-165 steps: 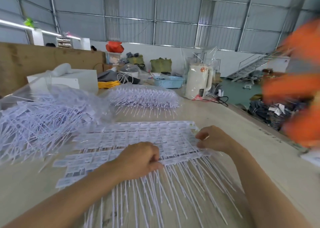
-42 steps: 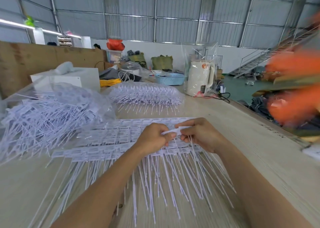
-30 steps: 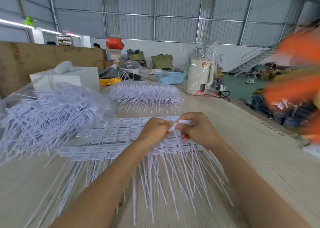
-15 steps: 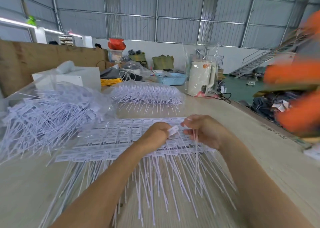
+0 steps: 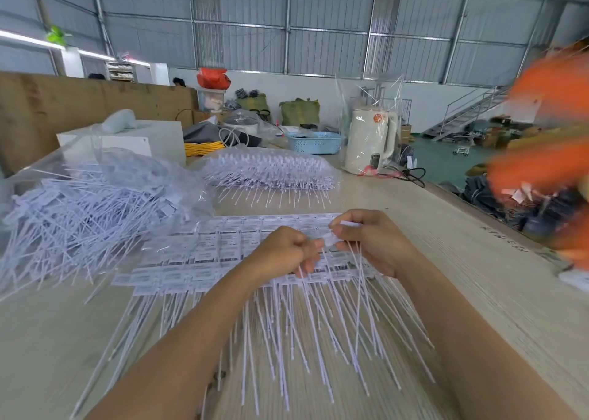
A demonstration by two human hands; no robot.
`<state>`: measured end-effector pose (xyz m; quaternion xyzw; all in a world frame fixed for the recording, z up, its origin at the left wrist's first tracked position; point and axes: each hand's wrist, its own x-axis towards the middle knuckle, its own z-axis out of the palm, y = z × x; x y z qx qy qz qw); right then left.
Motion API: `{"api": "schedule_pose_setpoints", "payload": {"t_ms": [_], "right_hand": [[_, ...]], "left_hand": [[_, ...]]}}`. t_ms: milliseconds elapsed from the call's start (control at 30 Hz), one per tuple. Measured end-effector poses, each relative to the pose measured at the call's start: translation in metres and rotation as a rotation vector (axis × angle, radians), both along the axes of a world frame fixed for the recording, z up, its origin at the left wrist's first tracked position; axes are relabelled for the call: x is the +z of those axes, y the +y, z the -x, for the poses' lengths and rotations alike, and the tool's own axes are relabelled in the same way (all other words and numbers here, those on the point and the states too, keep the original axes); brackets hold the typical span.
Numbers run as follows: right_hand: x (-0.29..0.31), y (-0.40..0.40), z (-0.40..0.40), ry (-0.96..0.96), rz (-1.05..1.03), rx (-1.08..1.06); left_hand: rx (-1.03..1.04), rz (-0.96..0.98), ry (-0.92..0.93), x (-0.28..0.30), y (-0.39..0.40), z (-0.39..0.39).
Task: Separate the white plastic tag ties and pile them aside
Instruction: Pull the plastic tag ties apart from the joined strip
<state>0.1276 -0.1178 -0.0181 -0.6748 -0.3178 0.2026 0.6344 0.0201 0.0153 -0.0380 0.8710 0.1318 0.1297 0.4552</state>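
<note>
Both forearms reaching forward over the table (image 5: 462,260), meeting above the sheet of joined tag ties (image 5: 229,247). Left hand (image 5: 282,252) curled, fingertips pinching a small white tag (image 5: 328,239). Right hand (image 5: 371,241) curled too, pinching a bunch of separated ties (image 5: 358,260), thin tails hanging down from the fist. Versus half a second ago: hands slightly further apart, right raised a touch. Sheet flat directly under both hands; loose tie pile (image 5: 79,209) in clear plastic well left; bagged bundle (image 5: 267,172) beyond.
</note>
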Motion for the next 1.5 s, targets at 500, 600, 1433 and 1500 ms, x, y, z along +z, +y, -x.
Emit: {"api": "schedule_pose_setpoints", "payload": {"t_ms": [500, 600, 1433, 1500], "right_hand": [[-0.004, 0.005, 0.012, -0.108, 0.055, 0.003], [-0.003, 0.006, 0.014, -0.257, 0.032, -0.022], [0.007, -0.001, 0.009, 0.254, 0.034, 0.15], [0.005, 0.004, 0.016, 0.168, 0.018, 0.122]], "left_hand": [[0.183, 0.154, -0.118, 0.004, -0.007, -0.007], [0.201, 0.301, -0.104, 0.009, -0.006, -0.006], [0.116, -0.171, -0.155, 0.006, -0.007, -0.003], [0.115, -0.209, -0.168, 0.006, -0.008, -0.003]]}}
